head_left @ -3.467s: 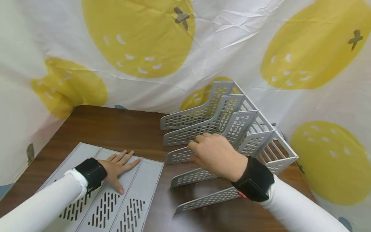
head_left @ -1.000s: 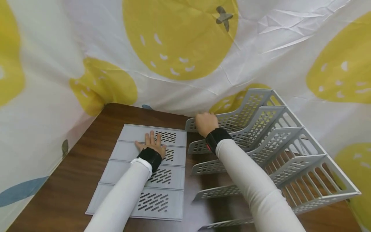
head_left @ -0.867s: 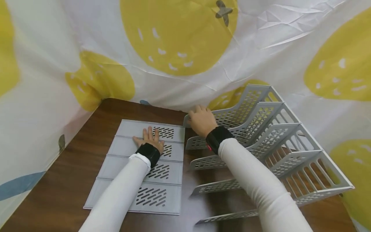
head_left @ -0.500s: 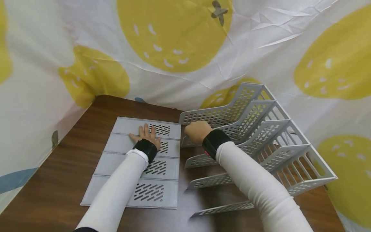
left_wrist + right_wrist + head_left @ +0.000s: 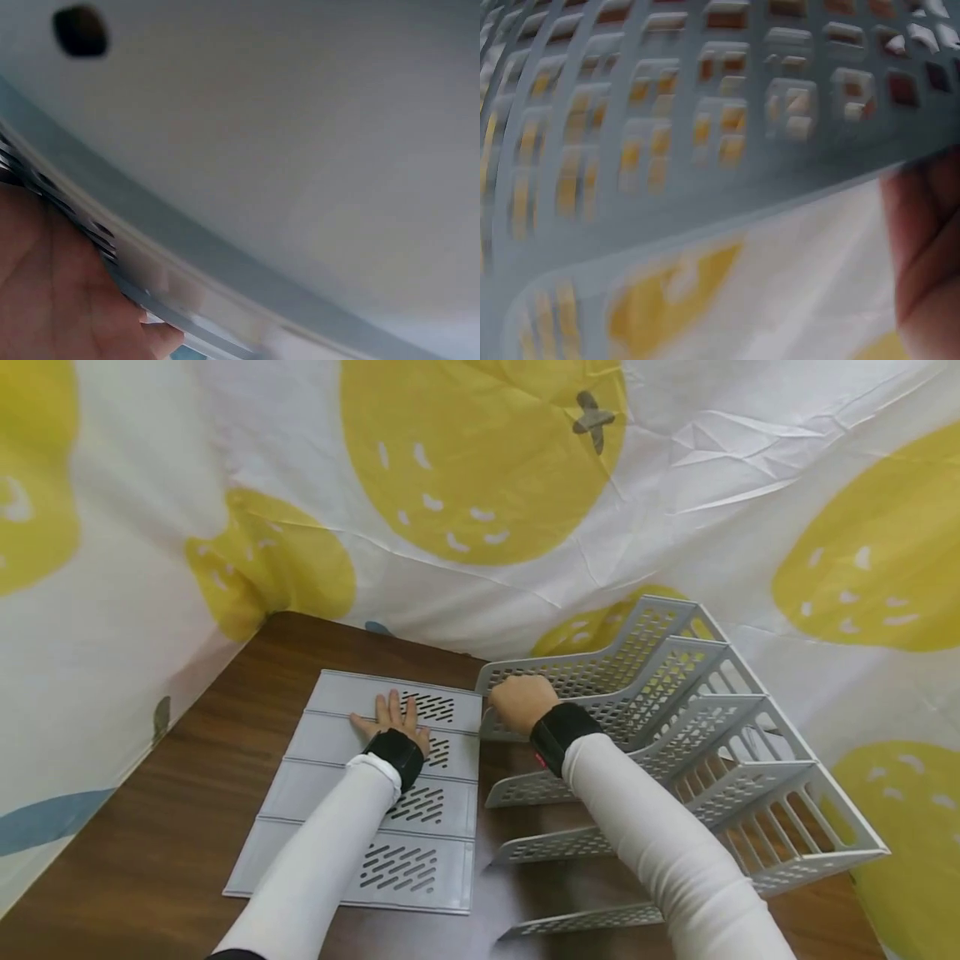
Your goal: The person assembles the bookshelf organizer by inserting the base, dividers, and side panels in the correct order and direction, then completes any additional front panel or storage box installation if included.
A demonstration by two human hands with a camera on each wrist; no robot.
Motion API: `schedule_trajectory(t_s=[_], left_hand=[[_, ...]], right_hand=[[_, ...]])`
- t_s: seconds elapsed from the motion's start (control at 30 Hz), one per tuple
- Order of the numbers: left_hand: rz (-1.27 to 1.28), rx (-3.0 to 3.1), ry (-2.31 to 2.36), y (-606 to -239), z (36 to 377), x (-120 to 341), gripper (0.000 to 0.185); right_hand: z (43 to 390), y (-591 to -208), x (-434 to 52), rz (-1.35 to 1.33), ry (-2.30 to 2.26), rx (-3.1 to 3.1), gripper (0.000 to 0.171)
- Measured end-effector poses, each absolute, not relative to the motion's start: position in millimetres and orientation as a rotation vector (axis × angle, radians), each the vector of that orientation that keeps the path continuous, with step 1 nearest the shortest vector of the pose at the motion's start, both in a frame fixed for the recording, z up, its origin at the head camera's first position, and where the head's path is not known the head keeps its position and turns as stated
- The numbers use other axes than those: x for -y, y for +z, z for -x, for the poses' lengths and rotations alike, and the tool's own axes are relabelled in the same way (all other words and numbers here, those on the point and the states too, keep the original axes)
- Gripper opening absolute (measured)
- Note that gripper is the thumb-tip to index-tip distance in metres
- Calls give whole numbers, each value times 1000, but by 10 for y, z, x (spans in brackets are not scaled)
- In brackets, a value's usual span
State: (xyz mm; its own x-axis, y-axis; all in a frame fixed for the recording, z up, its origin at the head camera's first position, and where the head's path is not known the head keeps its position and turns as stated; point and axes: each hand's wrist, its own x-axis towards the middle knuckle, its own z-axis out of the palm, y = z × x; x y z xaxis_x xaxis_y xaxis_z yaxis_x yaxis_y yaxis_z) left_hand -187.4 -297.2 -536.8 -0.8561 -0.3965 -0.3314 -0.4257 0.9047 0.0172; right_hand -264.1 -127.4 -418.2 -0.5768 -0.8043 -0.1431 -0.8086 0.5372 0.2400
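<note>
A grey plastic file rack [image 5: 756, 772] with several perforated upright dividers stands on the right. My right hand [image 5: 522, 702] grips the second divider from the back, near its low front end. In the right wrist view, the fingers curl over the edge of a perforated divider [image 5: 667, 217]. Left of the rack lies a flat grey slotted panel [image 5: 292, 793] in sections, its slotted side facing the rack. My left hand [image 5: 393, 724] rests on the panel's far half with fingers spread. The left wrist view shows mostly the pale panel [image 5: 300, 150] up close.
The brown wooden table [image 5: 172, 793] extends left of the panel and under the rack. A white fabric sheet [image 5: 420, 602] with yellow fruit prints hangs behind the table and along its sides, close behind the rack.
Since the earliest frame the panel has turned, its slots now towards the rack. My right hand has moved from the middle dividers to the rearmost, then to the second. My left hand stays on the panel.
</note>
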Motion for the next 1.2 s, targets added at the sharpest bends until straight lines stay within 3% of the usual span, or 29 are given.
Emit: schedule_trajectory(t_s=[0.5, 0.87, 1.03, 1.2], left_hand=[[699, -2759, 119, -5336, 1720, 2818, 67], [619, -2757, 197, -5372, 1765, 2815, 68], [552, -2734, 338, -5285, 1756, 2964, 88], [467, -2694, 337, -5085, 1693, 2904, 115]], right_hand=[[2536, -4230, 1250, 1561, 419, -2806, 14], [2463, -4212, 1231, 1450, 493, -2768, 18], [2261, -3874, 1230, 1450, 480, -2713, 34], [1990, -3629, 1053, 1536, 490, -2659, 19]])
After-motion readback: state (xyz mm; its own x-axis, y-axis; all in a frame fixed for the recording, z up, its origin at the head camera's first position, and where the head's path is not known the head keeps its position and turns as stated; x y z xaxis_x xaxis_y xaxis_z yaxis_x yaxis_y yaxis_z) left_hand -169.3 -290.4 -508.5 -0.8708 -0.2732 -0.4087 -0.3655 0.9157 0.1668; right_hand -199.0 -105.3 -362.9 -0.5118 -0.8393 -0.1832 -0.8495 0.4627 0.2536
